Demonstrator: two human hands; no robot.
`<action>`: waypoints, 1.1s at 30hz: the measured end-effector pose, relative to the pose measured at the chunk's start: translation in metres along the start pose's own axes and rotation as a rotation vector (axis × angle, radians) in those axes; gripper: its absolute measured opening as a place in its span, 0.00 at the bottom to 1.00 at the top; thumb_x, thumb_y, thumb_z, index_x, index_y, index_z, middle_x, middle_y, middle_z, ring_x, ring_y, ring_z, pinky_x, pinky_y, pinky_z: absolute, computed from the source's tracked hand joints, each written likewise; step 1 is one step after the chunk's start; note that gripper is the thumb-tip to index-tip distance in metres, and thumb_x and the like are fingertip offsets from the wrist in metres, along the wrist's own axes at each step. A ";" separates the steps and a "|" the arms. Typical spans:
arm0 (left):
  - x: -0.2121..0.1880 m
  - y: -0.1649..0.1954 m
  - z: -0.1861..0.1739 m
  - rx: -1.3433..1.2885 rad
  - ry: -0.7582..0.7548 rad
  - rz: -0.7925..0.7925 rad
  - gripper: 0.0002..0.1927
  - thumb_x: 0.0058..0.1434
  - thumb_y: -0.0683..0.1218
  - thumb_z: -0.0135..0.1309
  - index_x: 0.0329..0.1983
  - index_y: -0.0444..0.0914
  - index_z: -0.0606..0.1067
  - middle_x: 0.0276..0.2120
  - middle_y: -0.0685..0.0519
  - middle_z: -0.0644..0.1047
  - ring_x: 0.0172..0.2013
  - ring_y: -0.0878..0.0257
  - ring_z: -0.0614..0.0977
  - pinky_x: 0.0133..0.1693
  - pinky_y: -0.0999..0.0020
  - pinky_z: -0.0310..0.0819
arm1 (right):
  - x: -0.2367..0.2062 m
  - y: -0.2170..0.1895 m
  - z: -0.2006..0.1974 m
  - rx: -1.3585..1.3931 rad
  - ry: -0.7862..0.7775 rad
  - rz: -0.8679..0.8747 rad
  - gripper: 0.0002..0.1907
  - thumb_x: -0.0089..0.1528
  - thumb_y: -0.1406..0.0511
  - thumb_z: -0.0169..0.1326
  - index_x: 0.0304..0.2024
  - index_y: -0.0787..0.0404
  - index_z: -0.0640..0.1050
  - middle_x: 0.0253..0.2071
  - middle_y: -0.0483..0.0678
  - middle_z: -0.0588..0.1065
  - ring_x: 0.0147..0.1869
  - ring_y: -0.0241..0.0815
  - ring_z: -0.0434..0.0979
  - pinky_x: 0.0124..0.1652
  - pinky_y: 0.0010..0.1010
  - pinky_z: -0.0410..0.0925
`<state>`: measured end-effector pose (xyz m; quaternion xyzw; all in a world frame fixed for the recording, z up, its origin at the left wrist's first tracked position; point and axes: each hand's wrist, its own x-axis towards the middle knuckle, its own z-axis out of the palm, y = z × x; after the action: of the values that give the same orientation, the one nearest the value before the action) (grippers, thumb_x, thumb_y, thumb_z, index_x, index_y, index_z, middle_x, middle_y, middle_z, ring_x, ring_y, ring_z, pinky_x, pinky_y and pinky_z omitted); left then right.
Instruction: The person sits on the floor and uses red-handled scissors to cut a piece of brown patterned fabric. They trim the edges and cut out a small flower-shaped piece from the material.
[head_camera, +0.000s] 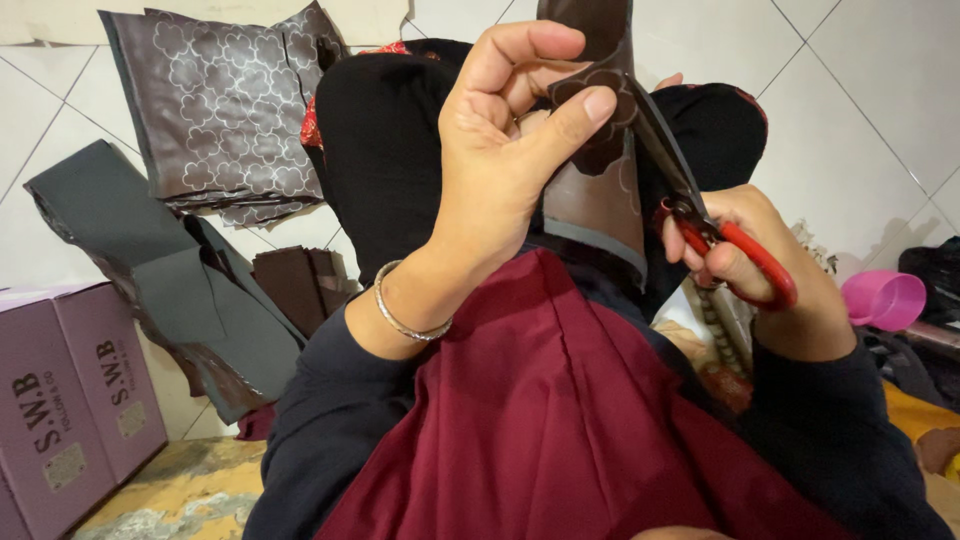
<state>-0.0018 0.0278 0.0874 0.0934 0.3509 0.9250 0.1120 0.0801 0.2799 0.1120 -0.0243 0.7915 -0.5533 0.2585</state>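
Pinching a brown patterned sheet (598, 190) in the left hand (500, 165), the right hand (750, 265) grips red-handled scissors (700, 215) against it.

Purple boxes (70, 390) beside patterned sheets (225, 110); pink cup (885, 298) right.

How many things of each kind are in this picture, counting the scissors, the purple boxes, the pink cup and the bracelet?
Scissors with red handles, in the right hand: 1
Purple boxes: 2
Pink cup: 1
Silver bracelet, on the left hand's wrist: 1
Total: 5
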 end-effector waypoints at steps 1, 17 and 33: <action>0.000 0.001 0.000 0.006 -0.003 0.001 0.15 0.73 0.31 0.60 0.57 0.31 0.70 0.45 0.48 0.80 0.47 0.68 0.81 0.53 0.75 0.76 | 0.000 0.001 0.000 0.001 -0.002 -0.005 0.48 0.50 0.24 0.47 0.28 0.62 0.75 0.19 0.41 0.67 0.22 0.31 0.67 0.25 0.21 0.60; -0.006 0.015 0.000 0.049 -0.079 -0.030 0.17 0.74 0.32 0.60 0.61 0.31 0.68 0.46 0.45 0.81 0.48 0.65 0.84 0.54 0.74 0.79 | 0.005 -0.004 0.007 -0.039 0.011 -0.025 0.50 0.46 0.21 0.44 0.26 0.61 0.75 0.20 0.39 0.67 0.23 0.29 0.69 0.25 0.21 0.62; -0.012 0.009 0.007 0.044 -0.052 0.014 0.13 0.75 0.32 0.59 0.58 0.31 0.71 0.46 0.48 0.80 0.49 0.67 0.83 0.57 0.74 0.79 | 0.017 0.046 0.017 -0.021 0.063 -0.210 0.45 0.46 0.24 0.45 0.23 0.60 0.72 0.18 0.39 0.68 0.19 0.28 0.70 0.21 0.19 0.62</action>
<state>0.0100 0.0218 0.0975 0.1221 0.3675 0.9151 0.1123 0.0836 0.2772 0.0606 -0.0922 0.7979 -0.5696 0.1741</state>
